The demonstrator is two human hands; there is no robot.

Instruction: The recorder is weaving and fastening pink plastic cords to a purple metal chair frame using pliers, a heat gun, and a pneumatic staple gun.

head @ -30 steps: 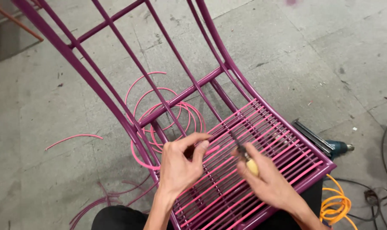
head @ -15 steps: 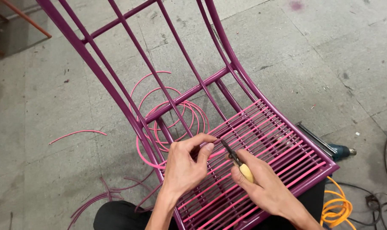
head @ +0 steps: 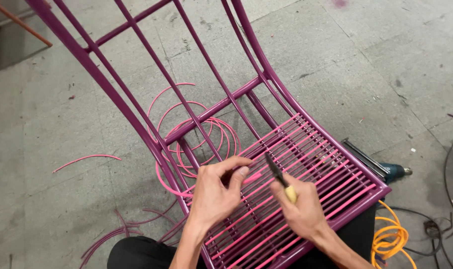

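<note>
Purple metal chair frame (head: 137,119) on concrete floor, seat w/ pink cord strands (head: 306,164). Left hand (head: 214,192) pinches one pink cord over seat; right hand (head: 301,209) fist-grips yellow-handled pliers (head: 279,177), tips at cord.

Even, diffuse daylight-like light, bright overall. Soft shadow at upper left of frame; faint shadows under the chair frame (head: 137,99). Sharp focus, no glare, mild edge distortion.
</note>
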